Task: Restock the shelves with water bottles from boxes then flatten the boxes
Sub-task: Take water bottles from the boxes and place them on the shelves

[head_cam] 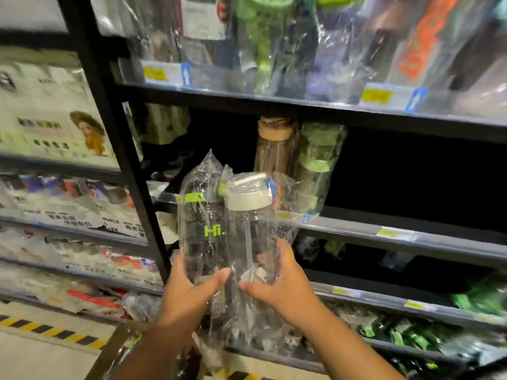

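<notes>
Left hand (pixel 189 286) curled round Hi bottle (pixel 198 229), right hand (pixel 277 283) round grey-cap bottle (pixel 251 237); best stood upright on centre-right shelf (pixel 384 232).

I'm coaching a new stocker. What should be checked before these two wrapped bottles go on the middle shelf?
1. Left hand grips the green-lettered bottle: ok.
2. Right hand grips the white-capped bottle: ok.
3. Both caps up: ok.
4. Free room on the middle shelf beside the green-lidded bottle: ok.
5. Price label matches: cannot tell, blurred.
</notes>
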